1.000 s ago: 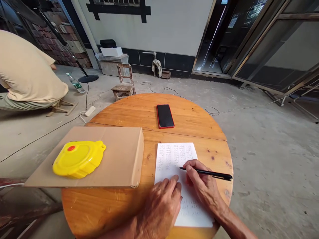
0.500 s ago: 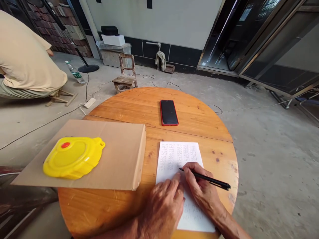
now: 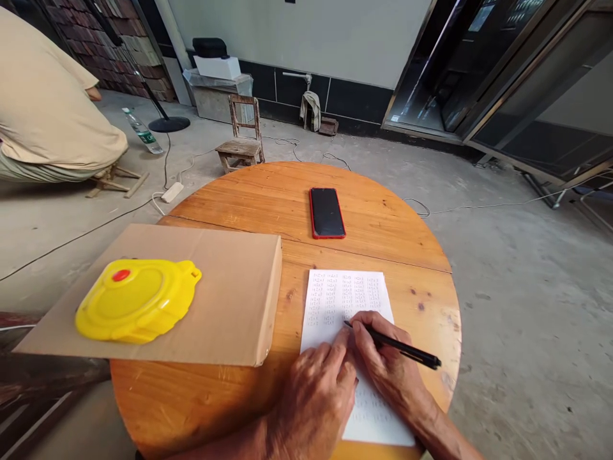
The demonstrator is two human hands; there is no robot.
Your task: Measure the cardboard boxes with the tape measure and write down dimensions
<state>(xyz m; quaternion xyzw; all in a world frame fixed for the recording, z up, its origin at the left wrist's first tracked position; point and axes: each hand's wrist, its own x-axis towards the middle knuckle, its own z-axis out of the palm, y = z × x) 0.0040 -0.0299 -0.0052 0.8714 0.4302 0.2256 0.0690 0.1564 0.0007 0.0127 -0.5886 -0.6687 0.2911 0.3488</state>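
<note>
A sheet of paper (image 3: 311,337) with columns of small handwritten figures lies on the round wooden table (image 3: 230,415). Between the thumb and fingers of my right hand (image 3: 395,364) is a black pen (image 3: 412,352), slanted, its tip at the paper near the lower written rows. My left hand (image 3: 316,399) rests on the sheet's left side, fingers lying forward with the index finger stretched close to the pen tip; it holds nothing. Both hands cover part of the writing, and more faint rows show near the sheet's bottom edge.
A cardboard box (image 3: 230,281) at the left bears a yellow tape-measure-shaped case (image 3: 138,300) with a red button. Beyond the paper lies a red-edged phone (image 3: 327,213). A small wooden chair (image 3: 242,147) stands past the table; a person (image 3: 52,108) sits at the far left.
The view has shifted slightly, moving the table things a little in the picture. My hands and the pen keep nearly the same pose on the paper.
</note>
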